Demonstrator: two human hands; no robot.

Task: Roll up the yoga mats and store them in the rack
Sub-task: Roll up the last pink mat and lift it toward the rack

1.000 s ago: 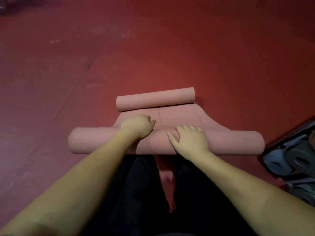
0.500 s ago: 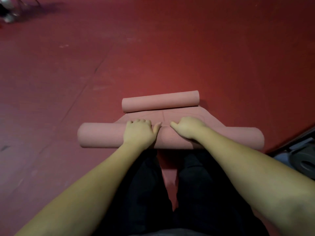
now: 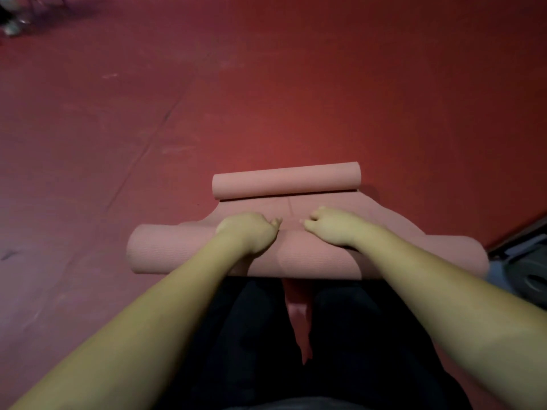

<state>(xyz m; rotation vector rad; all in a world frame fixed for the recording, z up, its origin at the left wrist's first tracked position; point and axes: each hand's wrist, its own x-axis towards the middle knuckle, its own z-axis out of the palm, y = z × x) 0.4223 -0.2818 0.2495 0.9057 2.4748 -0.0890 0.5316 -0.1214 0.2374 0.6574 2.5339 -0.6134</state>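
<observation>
A pink yoga mat lies on the red floor in front of me. Its near part is wound into a thick roll (image 3: 177, 250) lying crosswise. A short flat stretch (image 3: 291, 206) runs from it to the far end, which curls up into a thin roll (image 3: 285, 180). My left hand (image 3: 247, 232) and my right hand (image 3: 334, 226) sit side by side on top of the thick roll at its middle. Their fingers curl down over its far side, where the fingertips are partly hidden.
Red floor (image 3: 296, 84) stretches ahead and to the left, with a seam line (image 3: 148, 143) running diagonally. Dark grey gear (image 3: 524, 270) sits at the right edge beside the roll's end. Blurred metal objects (image 3: 14, 22) show at the top left. My dark trouser legs (image 3: 260, 335) fill the bottom.
The thick roll has moved away from me toward the curled far end, and the flat stretch is shorter. Both hands have shifted forward over the top of the roll.
</observation>
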